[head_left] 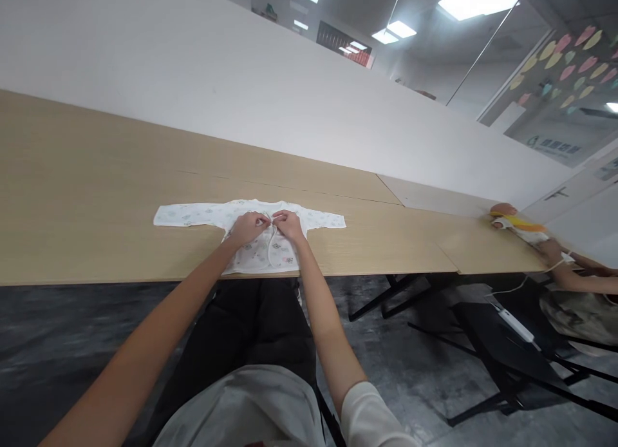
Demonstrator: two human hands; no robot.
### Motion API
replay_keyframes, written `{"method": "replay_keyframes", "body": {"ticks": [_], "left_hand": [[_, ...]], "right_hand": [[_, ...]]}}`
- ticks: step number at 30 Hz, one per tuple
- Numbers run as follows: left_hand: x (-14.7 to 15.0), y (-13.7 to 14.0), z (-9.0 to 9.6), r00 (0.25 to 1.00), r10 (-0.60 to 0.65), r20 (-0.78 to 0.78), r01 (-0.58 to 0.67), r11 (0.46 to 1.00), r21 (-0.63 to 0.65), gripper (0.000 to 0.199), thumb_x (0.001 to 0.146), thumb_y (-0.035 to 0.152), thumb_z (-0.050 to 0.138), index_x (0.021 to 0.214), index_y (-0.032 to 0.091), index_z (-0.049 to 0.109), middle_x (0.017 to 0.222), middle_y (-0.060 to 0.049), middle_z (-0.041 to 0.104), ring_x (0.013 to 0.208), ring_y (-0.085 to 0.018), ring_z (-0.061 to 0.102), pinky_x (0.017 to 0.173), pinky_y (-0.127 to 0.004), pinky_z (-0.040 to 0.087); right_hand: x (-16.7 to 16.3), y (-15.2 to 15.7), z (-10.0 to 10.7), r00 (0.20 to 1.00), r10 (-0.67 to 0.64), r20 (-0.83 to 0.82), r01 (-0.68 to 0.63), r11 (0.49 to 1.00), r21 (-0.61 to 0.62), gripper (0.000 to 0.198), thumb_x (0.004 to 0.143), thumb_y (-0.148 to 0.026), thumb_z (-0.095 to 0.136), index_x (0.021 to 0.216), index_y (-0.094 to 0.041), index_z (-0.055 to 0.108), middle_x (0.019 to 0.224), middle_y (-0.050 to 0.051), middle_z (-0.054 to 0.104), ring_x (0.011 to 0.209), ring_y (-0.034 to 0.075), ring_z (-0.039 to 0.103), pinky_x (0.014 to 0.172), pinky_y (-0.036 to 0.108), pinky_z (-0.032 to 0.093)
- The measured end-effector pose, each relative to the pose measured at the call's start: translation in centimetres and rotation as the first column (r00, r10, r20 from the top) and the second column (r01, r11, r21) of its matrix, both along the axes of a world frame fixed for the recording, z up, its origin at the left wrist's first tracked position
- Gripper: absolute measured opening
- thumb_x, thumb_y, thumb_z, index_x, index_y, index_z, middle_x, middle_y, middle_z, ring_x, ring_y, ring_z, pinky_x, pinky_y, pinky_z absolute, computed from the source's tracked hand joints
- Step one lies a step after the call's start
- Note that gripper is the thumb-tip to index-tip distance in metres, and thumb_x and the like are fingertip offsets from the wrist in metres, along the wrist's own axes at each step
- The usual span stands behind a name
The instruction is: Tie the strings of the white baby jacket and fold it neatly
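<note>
A small white baby shirt (pixel 253 255) with a faint print lies flat on the wooden table (pixel 120 170), both long sleeves spread out sideways. Its hem is close to the table's front edge. My left hand (pixel 248 228) is closed in a pinch on the shirt's front, just below the neckline. Right beside it, my right hand (pixel 288 225) pinches the front opening too, the fingertips of both hands nearly meeting. What exactly lies between the fingertips, a fastener or only cloth edge, is too small to tell. A pale curved trim runs down the front from there.
At the table's far right, another person's arms (pixel 564 273) reach toward a doll (pixel 505 210) with yellow cloth. A black chair (pixel 506 350) holding a white power strip (pixel 516 324) stands on the right. A white wall (pixel 193 80) rises behind the table.
</note>
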State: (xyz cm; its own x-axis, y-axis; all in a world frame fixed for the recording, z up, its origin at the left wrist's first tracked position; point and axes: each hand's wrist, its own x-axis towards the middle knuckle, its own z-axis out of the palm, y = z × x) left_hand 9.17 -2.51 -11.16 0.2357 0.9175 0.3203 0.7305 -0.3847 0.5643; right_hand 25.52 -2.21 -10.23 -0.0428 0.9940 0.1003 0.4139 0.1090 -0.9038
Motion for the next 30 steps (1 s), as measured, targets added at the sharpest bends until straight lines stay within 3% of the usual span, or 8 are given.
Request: {"method": "replay_keyframes", "body": {"ticks": [10,15,23,30], "left_hand": [[0.16,-0.06,-0.16,0.995,0.030,0.092,-0.027,0.999,-0.041,0.033,0.083,0.039,0.047,0.093,0.018,0.071,0.096,-0.009,0.076,0.088,-0.022,0.068,0.086,-0.031,0.050],[0.08,-0.09,-0.23,0.981,-0.015,0.196,0.024,0.999,-0.041,0.034,0.081,0.043,0.048,0.090,0.018,0.069,0.095,-0.008,0.075,0.087,-0.021,0.067,0.085,-0.031,0.051],[-0.02,-0.43,0.09,0.960,-0.038,0.276,0.055,0.997,-0.055,0.047,0.078,0.059,0.055,0.090,0.017,0.072,0.095,-0.010,0.076,0.088,-0.021,0.068,0.082,-0.030,0.052],[-0.13,-0.38,0.15,0.985,-0.012,0.170,0.021,0.998,-0.053,0.031,0.076,0.042,0.055,0.085,0.018,0.072,0.090,-0.008,0.076,0.085,-0.022,0.068,0.082,-0.030,0.051]], "right_hand": [[-0.16,0.03,0.02,0.984,0.038,-0.173,-0.052,0.996,-0.077,0.023,0.069,-0.011,0.055,0.088,-0.017,0.067,0.058,-0.006,0.060,0.049,0.007,0.052,0.051,0.017,0.045],[-0.25,0.02,-0.29,0.996,0.064,-0.058,-0.063,0.998,0.028,0.022,0.068,-0.014,0.061,0.089,-0.017,0.067,0.074,-0.003,0.067,0.055,0.007,0.055,0.057,0.018,0.049],[-0.55,-0.14,-0.49,0.996,0.015,0.090,-0.026,0.992,0.124,0.024,0.071,-0.013,0.060,0.093,-0.020,0.066,0.078,-0.003,0.070,0.070,0.012,0.063,0.074,0.023,0.052],[-0.67,-0.13,-0.73,0.991,0.013,0.130,-0.034,0.987,0.160,0.025,0.069,-0.011,0.058,0.091,-0.021,0.062,0.075,-0.005,0.066,0.072,0.013,0.062,0.079,0.025,0.051]]}}
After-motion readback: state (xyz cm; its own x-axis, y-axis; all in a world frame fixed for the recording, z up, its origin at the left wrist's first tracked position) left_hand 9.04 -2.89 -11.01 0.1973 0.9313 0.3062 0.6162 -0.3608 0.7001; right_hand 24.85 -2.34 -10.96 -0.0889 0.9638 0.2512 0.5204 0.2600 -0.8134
